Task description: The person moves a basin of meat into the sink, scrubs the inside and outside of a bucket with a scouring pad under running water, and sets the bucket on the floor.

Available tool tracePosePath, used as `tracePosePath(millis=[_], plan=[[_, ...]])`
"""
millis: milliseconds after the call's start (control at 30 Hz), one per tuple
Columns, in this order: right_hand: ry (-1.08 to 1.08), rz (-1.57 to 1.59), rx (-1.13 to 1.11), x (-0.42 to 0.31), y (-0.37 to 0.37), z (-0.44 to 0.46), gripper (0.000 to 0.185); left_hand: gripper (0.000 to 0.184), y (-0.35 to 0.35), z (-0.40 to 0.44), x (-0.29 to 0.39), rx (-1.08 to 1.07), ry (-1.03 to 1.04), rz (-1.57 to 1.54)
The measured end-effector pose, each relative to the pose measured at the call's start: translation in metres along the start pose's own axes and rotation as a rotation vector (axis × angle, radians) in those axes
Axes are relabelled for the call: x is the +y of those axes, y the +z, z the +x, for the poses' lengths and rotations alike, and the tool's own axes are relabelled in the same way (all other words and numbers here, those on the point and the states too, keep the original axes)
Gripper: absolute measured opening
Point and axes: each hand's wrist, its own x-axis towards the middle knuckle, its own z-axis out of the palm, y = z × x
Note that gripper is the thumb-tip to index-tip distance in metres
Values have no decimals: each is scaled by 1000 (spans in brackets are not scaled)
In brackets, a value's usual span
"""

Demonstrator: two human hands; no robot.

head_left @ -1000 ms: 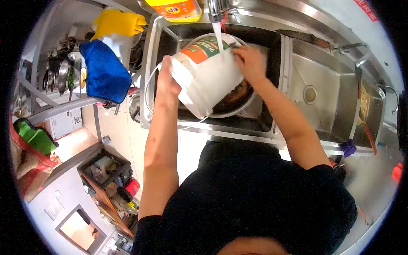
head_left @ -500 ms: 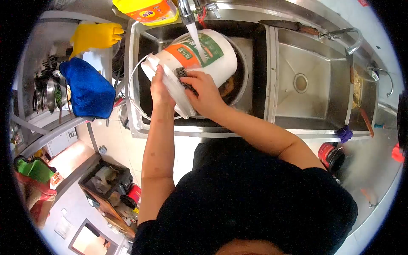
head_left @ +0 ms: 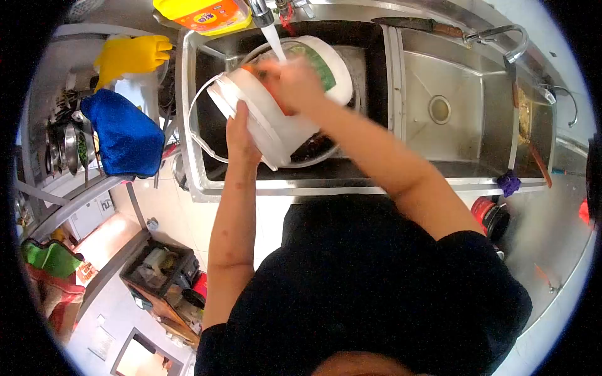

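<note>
Steel sink [head_left: 373, 72], yellow jug [head_left: 205, 15], tap above [head_left: 261, 12], left hand [head_left: 242, 136] gripping bucket [head_left: 293, 130], right hand [head_left: 300, 86] (grip unclear)

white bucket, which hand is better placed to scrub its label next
Probably the right hand: it is over the label, beside the running water, while the left hand holds the white bucket near its rim.

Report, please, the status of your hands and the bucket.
Left hand holds white bucket by its rim; right hand at its side, motion-blurred. Bucket tilted over sink, under running water. Right forearm partly blocks view.
</note>
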Motion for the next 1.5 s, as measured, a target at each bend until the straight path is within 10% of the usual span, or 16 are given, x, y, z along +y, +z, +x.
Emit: tracePosePath(millis=[100, 300, 433, 667, 767, 900, 967, 1033, 1133, 1367, 1500], plan=[[86, -67, 248, 97, 4, 37, 23, 50, 9, -8, -3, 10, 98, -82], [-202, 220, 216, -26, 8, -59, 23, 50, -11, 3, -12, 11, 31, -15], [402, 293, -188, 22, -18, 3, 20, 49, -4, -24, -14, -16, 67, -127], [-403, 84, 281, -11, 20, -36, 20, 47, -12, -32, -21, -93, 38, 158], [42, 128, 136, 30, 2, 6, 18, 46, -22, -50, -21, -182, 35, 652], [130, -18, -40, 20, -24, -18, 15, 58, 7, -59, -6, -82, -171, -8], [-224, 184, 158, -15, -14, -58, 19, 53, 9, -32, 25, -154, -323, -327], [-377, 264, 227, -19, -11, -66, 23, 50, 9, -25, 17, -53, -184, -68], [212, 219, 97, 44, -39, -35, 18, 46, 8, -35, -9, -14, 36, 118], [-172, 509, 222, 7, -12, -37, 20, 39, 0, -39, -35, -313, 78, 1012], [69, 350, 157, 52, -5, -4, 19, 50, -32, -47, -62, -281, -60, 919]])
